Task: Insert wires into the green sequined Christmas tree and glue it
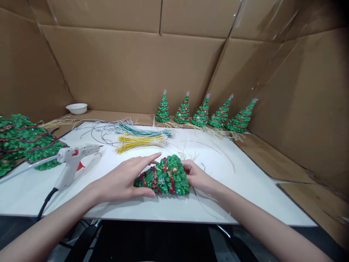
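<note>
A glittery green Christmas tree ornament [176, 176] with red garlands lies on its side near the table's front, its wide base to the right. Around its narrow end is my left hand [128, 178], thumb in front and fingers behind, holding it. My right hand [195, 176] is at the base, its fingers curled and partly hidden behind the tree; whatever they grip there cannot be made out. A thin wire trails from the base below that hand. To the left, a white hot glue gun [72, 163] stands with its nozzle pointing right.
Bundles of yellow wires [141, 142] and green wires [144, 130] lie behind the hands. Several finished-looking trees [200, 113] stand along the cardboard wall [131, 65]. More trees [38, 142] lie at the left edge. A white bowl [77, 108] sits at the back left.
</note>
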`<move>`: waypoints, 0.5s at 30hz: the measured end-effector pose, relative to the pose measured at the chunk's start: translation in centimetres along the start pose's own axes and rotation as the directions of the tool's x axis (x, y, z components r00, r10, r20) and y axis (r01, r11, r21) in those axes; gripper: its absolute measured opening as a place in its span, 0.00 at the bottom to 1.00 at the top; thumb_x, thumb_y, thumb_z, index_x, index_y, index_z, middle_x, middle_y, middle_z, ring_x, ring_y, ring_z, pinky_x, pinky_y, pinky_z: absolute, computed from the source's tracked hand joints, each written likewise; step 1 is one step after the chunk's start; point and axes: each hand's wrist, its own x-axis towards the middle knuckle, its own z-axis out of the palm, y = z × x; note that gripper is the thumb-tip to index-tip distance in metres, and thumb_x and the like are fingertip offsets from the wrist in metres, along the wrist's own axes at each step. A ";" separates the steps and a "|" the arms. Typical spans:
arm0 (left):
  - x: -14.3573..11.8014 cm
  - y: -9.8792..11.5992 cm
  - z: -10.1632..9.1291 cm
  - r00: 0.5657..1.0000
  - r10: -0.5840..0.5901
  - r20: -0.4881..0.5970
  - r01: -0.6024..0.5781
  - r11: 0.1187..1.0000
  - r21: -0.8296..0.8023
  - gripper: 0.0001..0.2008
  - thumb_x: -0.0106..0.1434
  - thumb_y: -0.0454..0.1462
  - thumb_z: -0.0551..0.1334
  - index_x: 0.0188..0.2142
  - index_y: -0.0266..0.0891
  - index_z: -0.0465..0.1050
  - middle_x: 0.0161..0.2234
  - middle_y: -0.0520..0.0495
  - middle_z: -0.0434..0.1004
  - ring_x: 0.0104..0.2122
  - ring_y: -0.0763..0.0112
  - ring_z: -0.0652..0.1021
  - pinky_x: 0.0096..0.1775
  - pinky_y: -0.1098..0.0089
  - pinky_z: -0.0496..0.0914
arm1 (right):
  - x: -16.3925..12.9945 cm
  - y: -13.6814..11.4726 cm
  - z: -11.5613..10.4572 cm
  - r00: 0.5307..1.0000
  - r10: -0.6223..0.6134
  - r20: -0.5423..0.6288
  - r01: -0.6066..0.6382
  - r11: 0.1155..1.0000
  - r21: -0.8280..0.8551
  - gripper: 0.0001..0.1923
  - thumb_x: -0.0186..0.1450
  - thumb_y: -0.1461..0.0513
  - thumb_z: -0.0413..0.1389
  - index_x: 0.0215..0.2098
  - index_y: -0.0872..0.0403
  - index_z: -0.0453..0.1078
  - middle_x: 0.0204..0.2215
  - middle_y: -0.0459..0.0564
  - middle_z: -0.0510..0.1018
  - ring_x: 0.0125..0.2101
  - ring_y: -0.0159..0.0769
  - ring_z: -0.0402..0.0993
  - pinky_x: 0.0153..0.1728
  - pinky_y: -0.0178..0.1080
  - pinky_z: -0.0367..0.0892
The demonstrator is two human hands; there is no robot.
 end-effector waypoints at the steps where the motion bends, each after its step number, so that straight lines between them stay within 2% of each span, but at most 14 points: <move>1: -0.1 0.0 -0.1 1.000 -0.005 0.024 0.005 1.000 -0.018 0.39 0.62 0.49 0.62 0.66 0.47 0.43 0.63 0.40 0.59 0.59 0.55 0.65 0.56 0.57 0.63 | 0.0 0.1 -0.1 1.000 0.009 0.013 -0.009 1.000 -0.009 0.06 0.53 0.62 0.59 0.25 0.56 0.68 0.15 0.39 0.66 0.17 0.25 0.61 0.17 0.29 0.57; 5: 0.2 -0.5 -1.0 0.996 0.036 0.084 -0.029 0.996 -0.081 0.35 0.65 0.43 0.61 0.66 0.47 0.45 0.63 0.42 0.58 0.60 0.58 0.65 0.57 0.58 0.63 | 0.1 0.3 -0.3 0.995 0.032 0.097 -0.028 0.999 -0.043 0.07 0.55 0.62 0.58 0.24 0.55 0.65 0.12 0.38 0.65 0.11 0.23 0.60 0.12 0.28 0.55; 9: 0.6 -0.6 -1.7 0.992 0.053 0.114 -0.043 0.995 -0.089 0.34 0.64 0.39 0.61 0.66 0.46 0.46 0.64 0.42 0.57 0.61 0.58 0.64 0.58 0.57 0.62 | 0.2 0.7 -0.3 0.994 0.022 0.104 -0.020 1.000 -0.017 0.05 0.55 0.64 0.57 0.25 0.55 0.64 0.15 0.39 0.70 0.12 0.24 0.63 0.13 0.27 0.57; 12: 0.2 0.0 -1.8 0.997 0.025 0.073 -0.022 0.999 -0.033 0.34 0.64 0.40 0.61 0.66 0.47 0.47 0.63 0.41 0.59 0.60 0.57 0.64 0.58 0.56 0.62 | 0.3 0.9 -0.2 0.995 0.009 0.100 -0.008 1.000 -0.010 0.05 0.55 0.65 0.57 0.25 0.55 0.64 0.15 0.39 0.70 0.13 0.24 0.64 0.13 0.27 0.58; 15: -1.5 0.7 -1.6 0.998 -0.055 -0.027 0.056 0.997 0.060 0.31 0.67 0.43 0.58 0.65 0.48 0.48 0.63 0.43 0.59 0.60 0.58 0.64 0.58 0.57 0.63 | 0.3 0.9 -0.2 0.995 -0.014 0.095 0.015 1.000 -0.017 0.04 0.54 0.66 0.57 0.25 0.55 0.64 0.15 0.39 0.69 0.13 0.24 0.64 0.14 0.28 0.59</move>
